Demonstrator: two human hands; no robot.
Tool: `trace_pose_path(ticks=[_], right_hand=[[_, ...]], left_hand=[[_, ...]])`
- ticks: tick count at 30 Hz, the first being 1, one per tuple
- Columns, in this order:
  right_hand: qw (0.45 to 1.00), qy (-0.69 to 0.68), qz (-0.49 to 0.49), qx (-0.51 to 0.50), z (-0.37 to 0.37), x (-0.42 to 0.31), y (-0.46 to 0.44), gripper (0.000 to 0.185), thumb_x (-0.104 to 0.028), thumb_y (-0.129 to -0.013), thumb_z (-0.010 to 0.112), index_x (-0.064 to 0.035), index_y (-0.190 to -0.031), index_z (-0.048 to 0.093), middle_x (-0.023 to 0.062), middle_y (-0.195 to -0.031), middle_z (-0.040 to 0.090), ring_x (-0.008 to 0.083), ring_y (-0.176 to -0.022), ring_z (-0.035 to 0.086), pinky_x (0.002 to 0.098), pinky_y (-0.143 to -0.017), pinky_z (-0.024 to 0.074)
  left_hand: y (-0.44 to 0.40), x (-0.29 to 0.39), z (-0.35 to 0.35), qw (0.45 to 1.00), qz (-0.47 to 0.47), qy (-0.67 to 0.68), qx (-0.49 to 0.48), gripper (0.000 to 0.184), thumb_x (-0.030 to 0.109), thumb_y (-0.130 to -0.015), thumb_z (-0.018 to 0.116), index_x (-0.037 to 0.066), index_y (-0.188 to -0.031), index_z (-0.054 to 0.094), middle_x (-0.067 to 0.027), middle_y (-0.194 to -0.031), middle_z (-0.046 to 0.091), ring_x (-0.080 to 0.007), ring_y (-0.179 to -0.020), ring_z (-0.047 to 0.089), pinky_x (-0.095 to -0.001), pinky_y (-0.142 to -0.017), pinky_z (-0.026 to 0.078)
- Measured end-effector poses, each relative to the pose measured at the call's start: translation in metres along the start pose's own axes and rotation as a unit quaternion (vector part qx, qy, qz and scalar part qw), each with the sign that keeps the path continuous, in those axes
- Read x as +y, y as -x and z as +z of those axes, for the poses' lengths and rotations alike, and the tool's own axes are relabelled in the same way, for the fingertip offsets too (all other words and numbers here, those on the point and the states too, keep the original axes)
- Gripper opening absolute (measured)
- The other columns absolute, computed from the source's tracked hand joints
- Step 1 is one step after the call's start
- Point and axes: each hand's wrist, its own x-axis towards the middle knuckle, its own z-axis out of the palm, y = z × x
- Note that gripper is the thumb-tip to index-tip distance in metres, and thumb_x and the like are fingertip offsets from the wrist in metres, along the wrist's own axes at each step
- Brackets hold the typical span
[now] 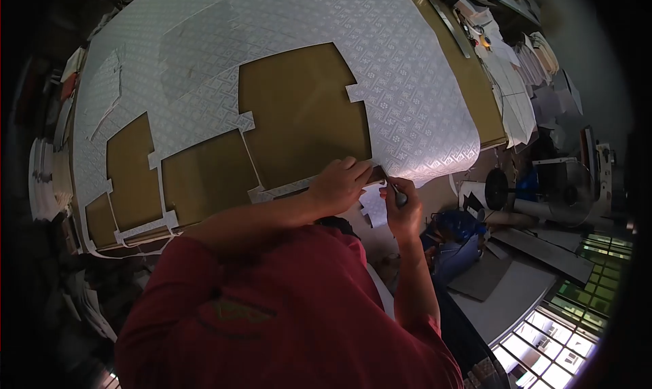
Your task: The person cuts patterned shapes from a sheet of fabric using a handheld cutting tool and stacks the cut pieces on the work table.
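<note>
A pale sheet with a woven-look pattern (421, 97) covers most of the table, with several large panels cut out of it. Through these openings the brown tabletop (299, 110) shows. My left hand (343, 184) is at the near edge of the sheet, fingers bent and together on the narrow strip below the biggest opening. Just to its right, my right hand (405, 211) is closed around a slim knife-like tool (401, 198) with a rounded dark handle end. Its tip points up and left to the sheet's edge by my left fingertips. A patterned offcut (374, 207) hangs below the table edge.
A metal ruler (454, 32) and a stack of papers (509, 97) lie along the table's right side. A fan (569, 192), a blue bag (456, 236) and flat boards (543, 254) stand to the right. Piled sheets (44, 178) stand at the left.
</note>
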Motion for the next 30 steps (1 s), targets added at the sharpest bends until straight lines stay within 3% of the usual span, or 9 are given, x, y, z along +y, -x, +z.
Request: trace_pose_path(ticks=[3, 5, 8, 15, 19, 22, 24, 27, 30], right_hand=[[0.999, 0.026, -0.039, -0.028, -0.009, 0.001, -0.017, 0.011, 0.000, -0.095, 0.072, -0.0007, -0.105, 0.069, 0.0146, -0.089, 0.078, 0.0249, -0.083, 0.078, 0.0333, -0.073, 0.0596], [0.984, 0.055, -0.171, -0.015, -0.012, -0.005, -0.028, 0.010, 0.000, -0.093, 0.074, -0.0008, -0.102, 0.070, 0.0160, -0.091, 0.077, 0.0307, -0.085, 0.078, 0.0358, -0.074, 0.0594], [0.988, 0.070, -0.122, -0.056, -0.018, -0.013, -0.036, 0.012, -0.001, -0.092, 0.075, -0.0006, -0.102, 0.070, 0.0175, -0.092, 0.077, 0.0337, -0.086, 0.077, 0.0379, -0.076, 0.0593], [0.984, 0.068, -0.153, -0.066, 0.007, -0.016, -0.055, 0.012, -0.003, -0.093, 0.076, -0.0005, -0.104, 0.072, 0.0188, -0.092, 0.076, 0.0327, -0.087, 0.078, 0.0369, -0.076, 0.0590], [0.985, 0.023, -0.172, 0.013, 0.011, -0.018, -0.050, 0.016, -0.003, -0.098, 0.073, 0.0003, -0.113, 0.072, 0.0166, -0.095, 0.077, 0.0246, -0.086, 0.077, 0.0351, -0.077, 0.0591], [0.998, -0.057, 0.019, -0.017, -0.001, -0.006, -0.037, 0.017, -0.004, -0.101, 0.069, -0.0009, -0.118, 0.071, 0.0066, -0.095, 0.073, 0.0135, -0.083, 0.068, 0.0304, -0.073, 0.0573], [0.999, -0.052, 0.003, -0.013, -0.002, -0.002, -0.036, 0.015, -0.005, -0.103, 0.066, -0.0015, -0.117, 0.070, 0.0045, -0.095, 0.070, 0.0115, -0.075, 0.063, 0.0282, -0.067, 0.0548], [0.996, -0.037, -0.078, -0.012, 0.009, 0.011, -0.048, 0.007, -0.002, -0.101, 0.066, -0.0021, -0.107, 0.067, 0.0046, -0.098, 0.066, 0.0137, -0.081, 0.059, 0.0287, -0.071, 0.0510], [0.985, 0.013, -0.163, -0.048, 0.028, 0.002, -0.064, 0.008, 0.001, -0.098, 0.066, -0.0023, -0.105, 0.066, 0.0053, -0.098, 0.065, 0.0155, -0.086, 0.059, 0.0299, -0.076, 0.0501]], left_hand=[[0.000, 0.002, 0.008, 0.998, -0.007, -0.054, 0.007, 0.051, 0.026, -0.084, 0.076, 0.005, -0.130, 0.068, -0.0048, -0.136, 0.060, -0.0237, -0.109, 0.056, -0.0386, -0.087, 0.051], [0.002, 0.005, 0.011, 0.997, -0.022, -0.075, 0.018, 0.050, 0.027, -0.086, 0.074, 0.008, -0.131, 0.068, -0.0006, -0.136, 0.060, -0.0219, -0.108, 0.056, -0.0373, -0.087, 0.050], [0.002, 0.010, 0.013, 0.994, -0.034, -0.103, 0.020, 0.045, 0.026, -0.087, 0.071, 0.010, -0.130, 0.069, 0.0022, -0.135, 0.060, -0.0211, -0.108, 0.055, -0.0361, -0.087, 0.049], [0.000, 0.010, 0.009, 0.995, -0.027, -0.090, 0.024, 0.034, 0.021, -0.088, 0.066, 0.010, -0.121, 0.070, 0.0021, -0.122, 0.059, -0.0208, -0.106, 0.055, -0.0364, -0.085, 0.046], [0.007, 0.021, -0.002, 0.989, -0.102, -0.100, 0.041, 0.046, 0.028, -0.085, 0.074, 0.008, -0.125, 0.068, -0.0047, -0.121, 0.061, -0.0248, -0.110, 0.057, -0.0396, -0.090, 0.048], [0.016, 0.023, -0.013, 0.981, -0.160, 0.069, -0.088, 0.056, 0.033, -0.082, 0.079, 0.009, -0.130, 0.064, -0.0121, -0.112, 0.062, -0.0329, -0.107, 0.063, -0.0454, -0.087, 0.052], [0.024, 0.032, -0.022, 0.969, -0.180, 0.135, -0.098, 0.049, 0.032, -0.086, 0.079, 0.010, -0.128, 0.065, -0.0143, -0.110, 0.064, -0.0366, -0.102, 0.066, -0.0484, -0.086, 0.054], [0.042, 0.033, -0.027, 0.972, -0.154, 0.175, 0.020, 0.042, 0.029, -0.088, 0.078, 0.009, -0.123, 0.067, -0.0164, -0.109, 0.067, -0.0372, -0.102, 0.067, -0.0494, -0.086, 0.055], [0.067, 0.035, -0.040, 0.938, -0.215, 0.246, 0.117, 0.029, 0.025, -0.094, 0.074, 0.007, -0.116, 0.070, -0.0152, -0.106, 0.070, -0.0355, -0.096, 0.069, -0.0467, -0.083, 0.056]])
